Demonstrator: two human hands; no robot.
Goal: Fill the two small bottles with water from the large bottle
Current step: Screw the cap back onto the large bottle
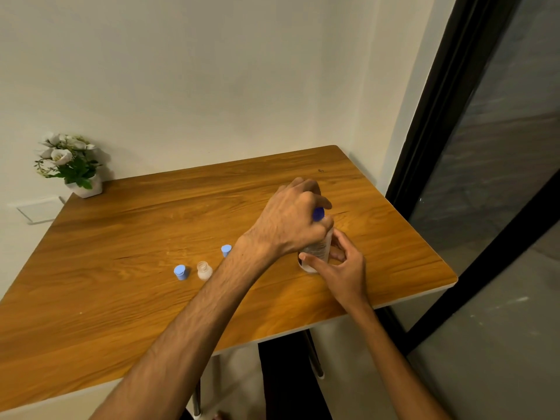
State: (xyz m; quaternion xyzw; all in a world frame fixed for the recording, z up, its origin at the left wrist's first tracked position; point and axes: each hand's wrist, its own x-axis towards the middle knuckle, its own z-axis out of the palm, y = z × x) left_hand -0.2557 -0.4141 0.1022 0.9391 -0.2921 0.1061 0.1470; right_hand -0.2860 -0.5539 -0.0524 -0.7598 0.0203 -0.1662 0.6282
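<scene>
The large bottle (pixel 318 250) is being held upright on the table (pixel 121 268), right of centre: base gripped by the right hand (pixel 342 265), dark blue cap (pixel 318 214) pinched by the left hand (pixel 291 219). An uncapped small bottle (pixel 204 270) is standing between two light blue caps (pixel 180 272) (pixel 226 250), left of the hands.

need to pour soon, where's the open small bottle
In the head view the open small bottle stands left of the left forearm, with a light blue cap just to its left.
</scene>
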